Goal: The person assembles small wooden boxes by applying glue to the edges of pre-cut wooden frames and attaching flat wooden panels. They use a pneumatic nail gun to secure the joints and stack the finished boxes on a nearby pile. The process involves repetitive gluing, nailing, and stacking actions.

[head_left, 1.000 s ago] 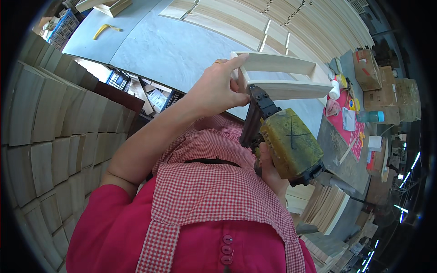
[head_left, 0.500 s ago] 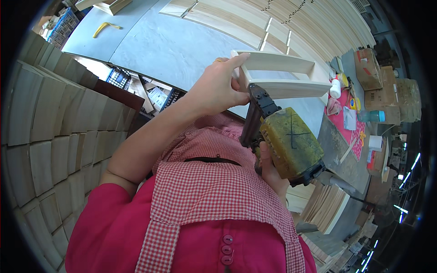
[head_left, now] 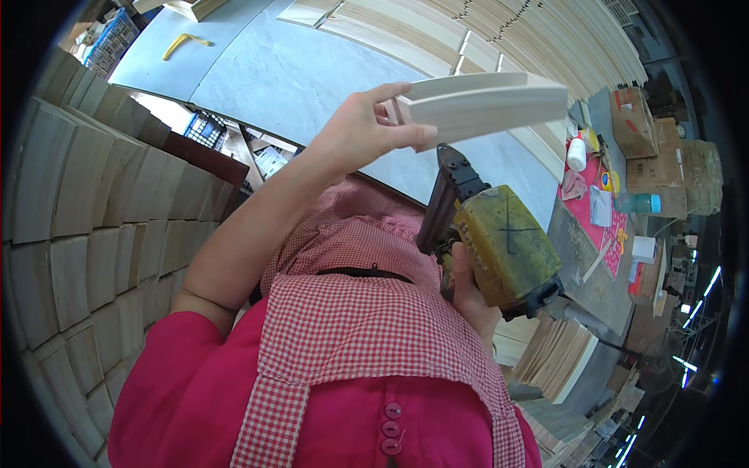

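My left hand point(head_left: 373, 129) grips one end of a pale wooden frame point(head_left: 491, 111), thumb on the near side and fingers over the end. The frame is held up over the table, tilted so that one long side faces me. My right hand point(head_left: 468, 292) is wrapped round the handle of a nail gun point(head_left: 509, 246) with a worn yellow-green body and a dark nose. The nose tip stands just below the frame, apart from it. Most of my right fingers are hidden behind the tool.
The bluish table point(head_left: 257, 86) carries wooden boards point(head_left: 390, 31) and a yellow curved object point(head_left: 187, 44). Stacked wood blocks point(head_left: 70, 203) rise at the left. At the right lie a white bottle point(head_left: 576, 154), a teal jar point(head_left: 638, 203) and cardboard boxes point(head_left: 651, 160). A hose point(head_left: 585, 318) trails from the nail gun.
The frame has tilted so its long side now faces me, and its near edge has lifted off the nail gun's nose. The nail gun has shifted slightly right.
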Demonstrator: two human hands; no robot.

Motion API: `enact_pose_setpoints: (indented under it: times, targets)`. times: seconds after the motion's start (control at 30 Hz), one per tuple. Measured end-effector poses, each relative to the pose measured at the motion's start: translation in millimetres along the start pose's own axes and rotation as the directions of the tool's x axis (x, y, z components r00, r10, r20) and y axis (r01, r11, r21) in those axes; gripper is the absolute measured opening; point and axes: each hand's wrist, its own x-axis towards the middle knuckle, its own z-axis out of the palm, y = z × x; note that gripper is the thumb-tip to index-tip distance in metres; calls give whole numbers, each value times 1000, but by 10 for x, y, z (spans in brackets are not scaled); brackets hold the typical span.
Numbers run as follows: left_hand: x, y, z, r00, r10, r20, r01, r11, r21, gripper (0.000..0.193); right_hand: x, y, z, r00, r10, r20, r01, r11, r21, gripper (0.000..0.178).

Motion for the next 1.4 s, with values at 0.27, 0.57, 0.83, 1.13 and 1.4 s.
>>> enact_pose_setpoints:
  times: [0.27, 0.57, 0.83, 1.13, 1.4]
  targets:
    - [-13, 133, -45, 999, 12, -37, -12, 1000, 3, 83, 35, 10, 49, 985, -158, 72, 162, 986, -41, 37]
    - [-28, 114, -27, 999, 46, -18, -45, 998, 36, 81, 12, -90, 34, 983, 150, 102, -150, 989, -12, 67]
    - [-29, 89, -32, 994, 96, -50, -85, 978, 191, 82, 32, -1, 69, 998, -7, 66, 14, 994, -107, 55]
    - [46, -124, -83, 930, -314, 192, 362, 873, -328, 65, 121, 82, -104, 955, 178, -237, -159, 983, 96, 51]
    - [-42, -535, -402, 553, -531, 642, 833, 321, -451, 94, 475, 825, -993, 897, -18, -442, 90, 985, 144, 39]
